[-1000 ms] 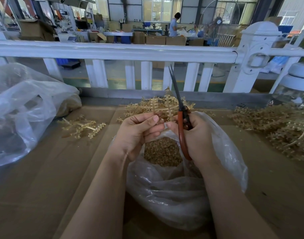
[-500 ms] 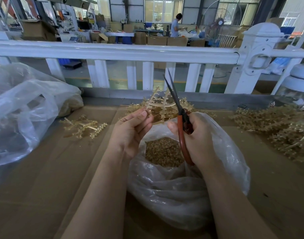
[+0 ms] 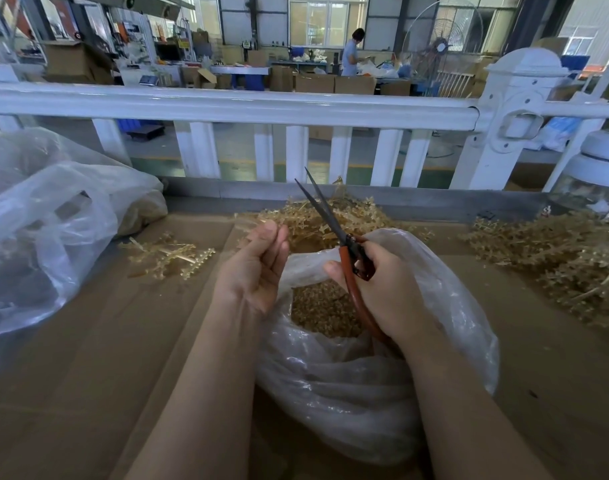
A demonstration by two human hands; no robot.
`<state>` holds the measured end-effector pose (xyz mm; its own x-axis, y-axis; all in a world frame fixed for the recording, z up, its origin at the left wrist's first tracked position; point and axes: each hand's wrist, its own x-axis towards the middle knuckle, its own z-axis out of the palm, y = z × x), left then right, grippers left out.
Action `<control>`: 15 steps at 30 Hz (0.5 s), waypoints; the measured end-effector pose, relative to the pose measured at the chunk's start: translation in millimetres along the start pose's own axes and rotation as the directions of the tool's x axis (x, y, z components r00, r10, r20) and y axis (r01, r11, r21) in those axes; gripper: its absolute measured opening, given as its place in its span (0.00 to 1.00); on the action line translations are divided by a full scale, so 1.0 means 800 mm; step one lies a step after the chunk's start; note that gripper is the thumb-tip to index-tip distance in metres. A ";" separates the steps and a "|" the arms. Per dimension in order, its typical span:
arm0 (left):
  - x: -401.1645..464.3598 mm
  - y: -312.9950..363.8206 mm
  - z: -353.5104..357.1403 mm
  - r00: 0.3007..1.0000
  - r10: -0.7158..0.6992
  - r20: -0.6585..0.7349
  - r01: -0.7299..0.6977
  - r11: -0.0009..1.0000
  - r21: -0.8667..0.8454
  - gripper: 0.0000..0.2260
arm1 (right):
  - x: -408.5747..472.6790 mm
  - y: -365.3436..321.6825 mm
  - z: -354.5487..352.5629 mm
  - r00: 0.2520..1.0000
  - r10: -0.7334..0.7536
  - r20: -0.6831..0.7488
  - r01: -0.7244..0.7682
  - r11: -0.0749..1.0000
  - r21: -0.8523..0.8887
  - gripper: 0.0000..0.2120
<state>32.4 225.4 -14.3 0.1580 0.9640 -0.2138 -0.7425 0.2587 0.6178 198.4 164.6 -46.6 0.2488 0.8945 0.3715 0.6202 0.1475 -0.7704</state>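
Around your spot: cardboard, a fence, and a busy hall beyond.
You have a brown cardboard sheet (image 3: 88, 375) underneath. On its left lies a big clear plastic sack (image 3: 36, 237) with a few loose golden sprigs (image 3: 168, 254) just beside it. A heap of sprigs (image 3: 555, 265) sits far right, near a white-lidded jar (image 3: 600, 161). Ahead of you runs a white railing (image 3: 227, 105), and beyond it stand cardboard boxes (image 3: 334, 84), a floor fan (image 3: 441, 46) and a person (image 3: 351, 53).

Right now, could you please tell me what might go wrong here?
The scissors stand open with their tips close to the fingers of the left hand, so a nick seems possible. The right hand holds them over the clear bag, whose mouth sags round the cut pieces; more could miss it and scatter on the cardboard.
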 end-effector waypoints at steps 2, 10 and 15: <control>0.000 0.000 -0.001 0.999 0.031 0.041 -0.033 0.999 0.042 0.05 | 0.000 0.000 -0.001 1.000 -0.004 -0.007 0.004 1.000 -0.023 0.22; -0.004 -0.002 0.000 0.975 0.178 0.132 -0.206 0.946 0.249 0.06 | -0.002 0.000 -0.002 0.999 -0.028 0.015 0.031 0.975 -0.222 0.28; -0.003 -0.005 0.000 0.954 0.243 0.177 -0.293 0.887 0.358 0.09 | -0.005 -0.006 -0.002 0.994 -0.107 -0.015 0.096 0.939 -0.331 0.31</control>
<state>35.2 222.0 -16.3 0.0850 0.9932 0.0801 -0.4714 -0.0307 0.8814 195.1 159.5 -43.6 0.1923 0.8673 0.4591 0.8521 0.0845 -0.5165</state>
